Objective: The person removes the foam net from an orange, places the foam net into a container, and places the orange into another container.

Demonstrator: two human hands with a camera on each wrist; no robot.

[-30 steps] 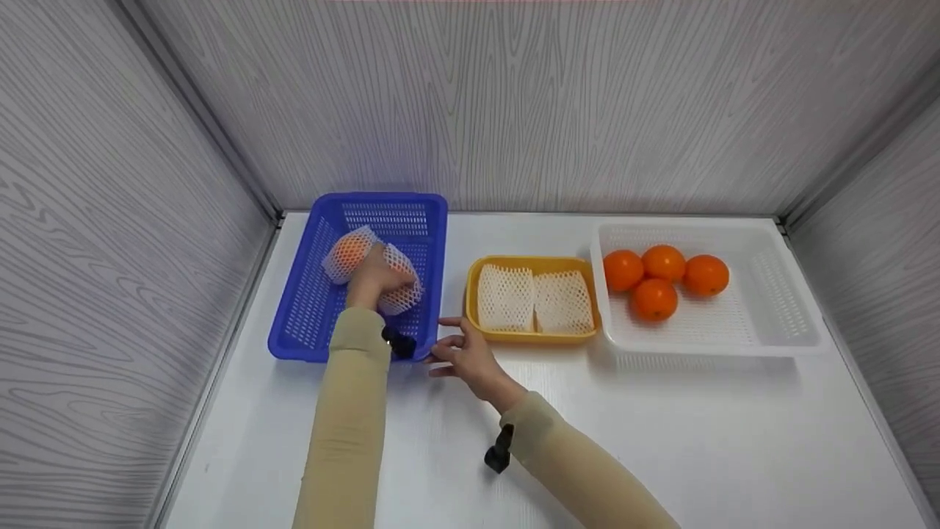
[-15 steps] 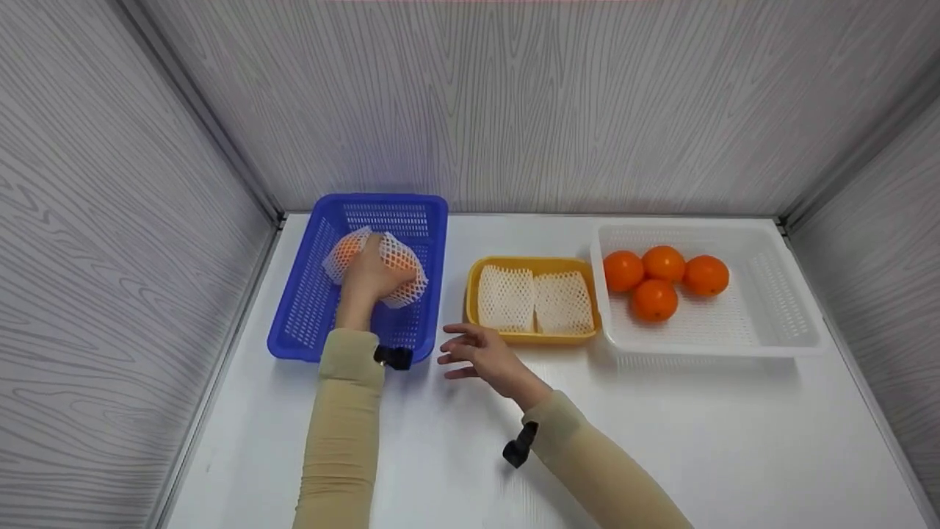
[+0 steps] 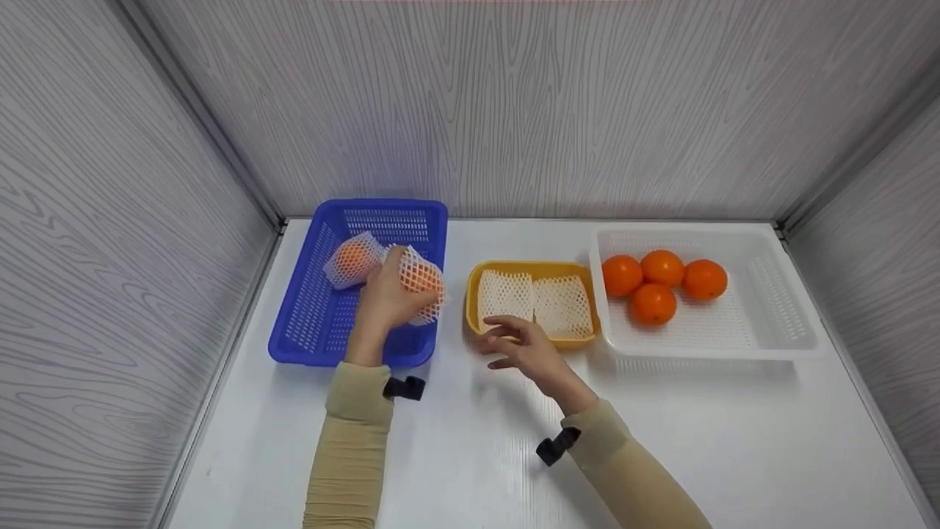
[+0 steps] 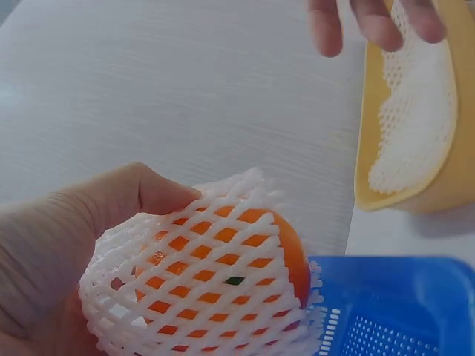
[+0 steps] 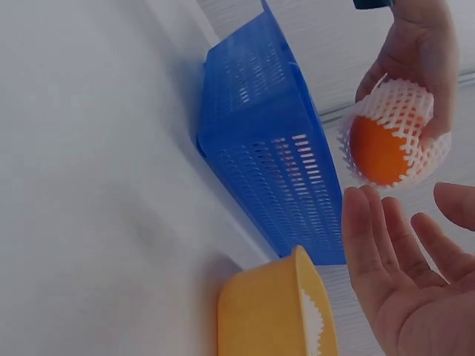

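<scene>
Since half a second ago the left hand (image 3: pixel 389 297) has carried the netted orange (image 3: pixel 424 283) rightward to the blue basket (image 3: pixel 308 359)'s right wall, and the right hand (image 3: pixel 532 356), fingers apart and holding nothing, has drawn off to the yellow tray (image 3: pixel 573 342). The left fingers and thumb clamp the foam net (image 5: pixel 404 100), but the fruit lies bare at its open end beyond the thumb, so a loosened grip could let it slip out. The left fingertips are mostly hidden behind the fruit, and whether the net brushes the basket's rim is hard to judge.

My cameras show smooth plastic in the blue basket (image 3: pixel 382 203), yellow tub (image 3: pixel 576 343) and white basket (image 3: pixel 712 353); the foam-like nets (image 3: pixel 562 308) look matt, the oranges (image 3: pixel 653 303) glossy, the sleeves (image 3: pixel 345 441) cloth, the table (image 3: pixel 470 463) shiny.
</scene>
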